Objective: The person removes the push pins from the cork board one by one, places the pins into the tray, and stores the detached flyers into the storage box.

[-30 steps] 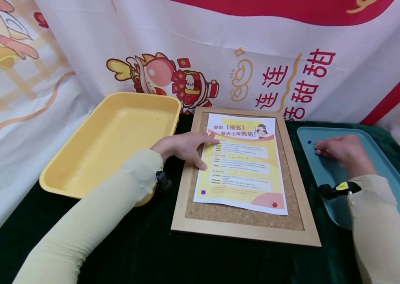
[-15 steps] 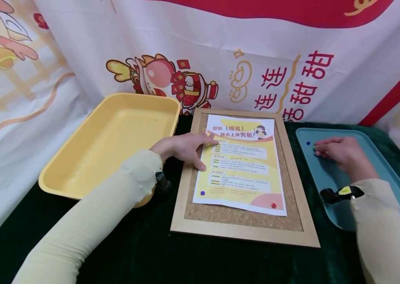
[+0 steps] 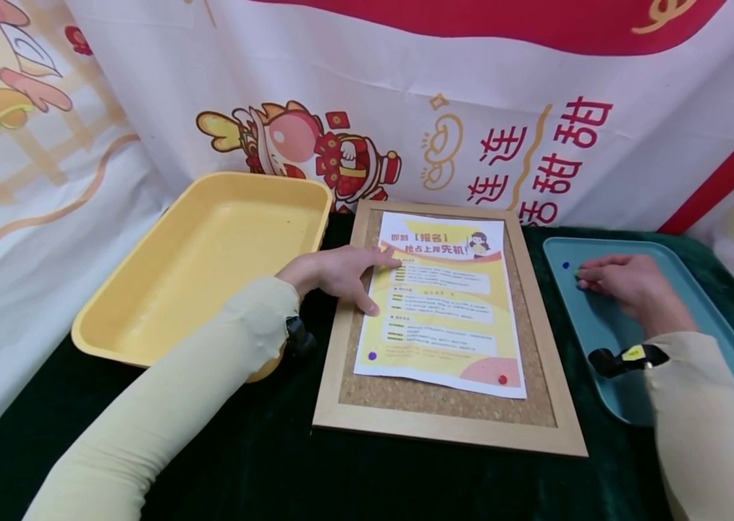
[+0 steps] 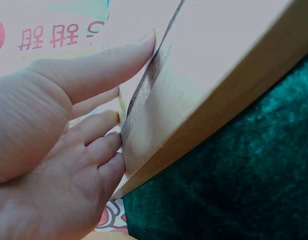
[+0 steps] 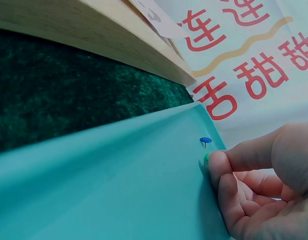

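My left hand (image 3: 349, 273) lies with spread fingers on the left edge of a printed yellow poster (image 3: 439, 304), which rests on a wood-framed cork board (image 3: 452, 434). In the left wrist view the thumb (image 4: 118, 65) reaches over the paper near the frame. A purple thumbtack (image 3: 372, 355) and a red thumbtack (image 3: 502, 379) sit at the poster's lower corners. Over the blue tray (image 3: 627, 391), my right hand (image 3: 634, 286) pinches a green thumbtack (image 5: 207, 157) between thumb and forefinger, mostly hidden. Just beyond the fingertips is a blue thumbtack (image 5: 206, 140) in the tray.
A deep yellow basin (image 3: 197, 253) stands left of the board, under the left forearm. Dark green cloth (image 3: 263, 463) covers the table. A printed white curtain (image 3: 367, 72) hangs right behind the board and trays.
The right wrist has shifted slightly to the right and down, its fingers still at the same spot in the tray. The left hand and poster have stayed in place.
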The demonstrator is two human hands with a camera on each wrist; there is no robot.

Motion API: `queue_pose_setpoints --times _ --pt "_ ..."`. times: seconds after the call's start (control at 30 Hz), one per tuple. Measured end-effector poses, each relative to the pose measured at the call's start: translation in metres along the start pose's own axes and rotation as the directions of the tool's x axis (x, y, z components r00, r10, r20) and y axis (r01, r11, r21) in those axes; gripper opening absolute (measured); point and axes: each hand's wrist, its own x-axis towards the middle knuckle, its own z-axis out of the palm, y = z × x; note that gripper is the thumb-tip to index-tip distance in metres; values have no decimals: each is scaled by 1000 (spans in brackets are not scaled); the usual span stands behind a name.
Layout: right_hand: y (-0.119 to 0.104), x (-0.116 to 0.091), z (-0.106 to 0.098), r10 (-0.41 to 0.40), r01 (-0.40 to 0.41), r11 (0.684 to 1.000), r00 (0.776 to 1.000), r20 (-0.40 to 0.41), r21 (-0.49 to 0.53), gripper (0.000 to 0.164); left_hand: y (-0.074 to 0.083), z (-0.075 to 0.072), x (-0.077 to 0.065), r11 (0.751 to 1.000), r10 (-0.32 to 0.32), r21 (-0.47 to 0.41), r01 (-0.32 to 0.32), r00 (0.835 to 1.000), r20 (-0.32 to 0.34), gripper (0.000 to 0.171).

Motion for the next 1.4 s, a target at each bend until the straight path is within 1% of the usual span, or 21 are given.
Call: queue_pose_setpoints --times 0.33,0.57,0.67,0.83,0.97,1.17,1.27,1.4 --pt "1 -1 1 1 -1 1000 1000 -3 -5 57 0 0 -1 1000 -1 -7 1 1000 -4 92" --pt "5 -3 1 -6 5 1000 1000 -18 -12 63 0 2 2 1000 25 14 -25 1000 4 91" --pt "7 -4 2 -16 16 1000 1000 -20 -23 66 0 2 1 1000 26 14 -26 1000 2 91" --pt "7 -3 6 -50 48 998 998 -32 -43 65 0 1 -1 1000 17 10 -17 1000 -3 91" --pt "3 -5 9 -81 77 995 995 -60 -68 65 -1 1 -2 1000 10 2 -10 1000 -6 92" --pt "-6 -11 15 -127 118 990 985 -119 -83 63 -1 1 -2 1000 19 -3 -19 1000 -9 93" --pt "-14 -18 20 -144 133 988 979 -143 -84 62 -1 1 -2 1000 18 -5 -18 1000 -9 93" --pt "-29 -28 33 -176 164 982 973 -152 -90 62 0 0 -2 1000 9 -5 -9 1000 -11 93"
